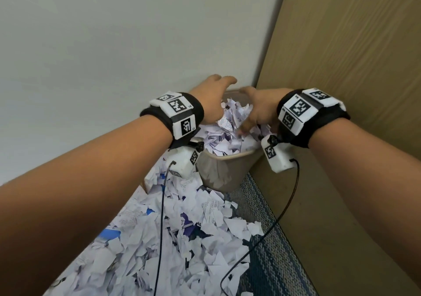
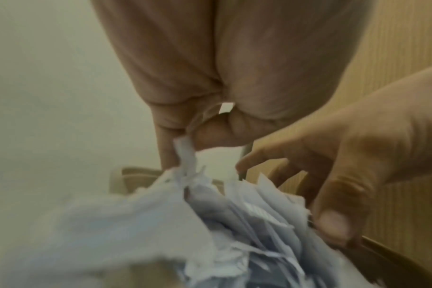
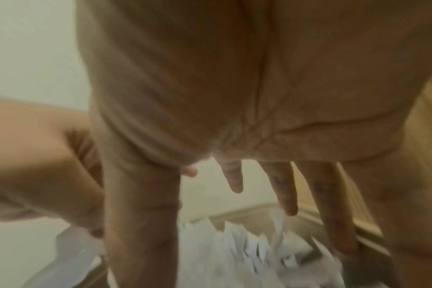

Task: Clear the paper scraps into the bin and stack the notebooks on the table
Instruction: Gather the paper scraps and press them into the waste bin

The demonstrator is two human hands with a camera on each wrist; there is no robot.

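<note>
Both hands were over the bin (image 1: 224, 170), which stood on the carpet (image 1: 268, 238) in the corner between wall (image 1: 91, 45) and wooden panel (image 1: 353, 56), heaped above its rim with paper scraps (image 1: 230, 134). Left hand (image 1: 213, 95) hovered with fingers loosely spread; a scrap seemed caught between them. Right hand (image 1: 258, 108) lay open, fingers straight, on the heap. More scraps covered the floor beside the bin. Judged light, springy, prone to spill: gather in cupped handfuls, press down flat. Notebooks not identifiable.
</note>
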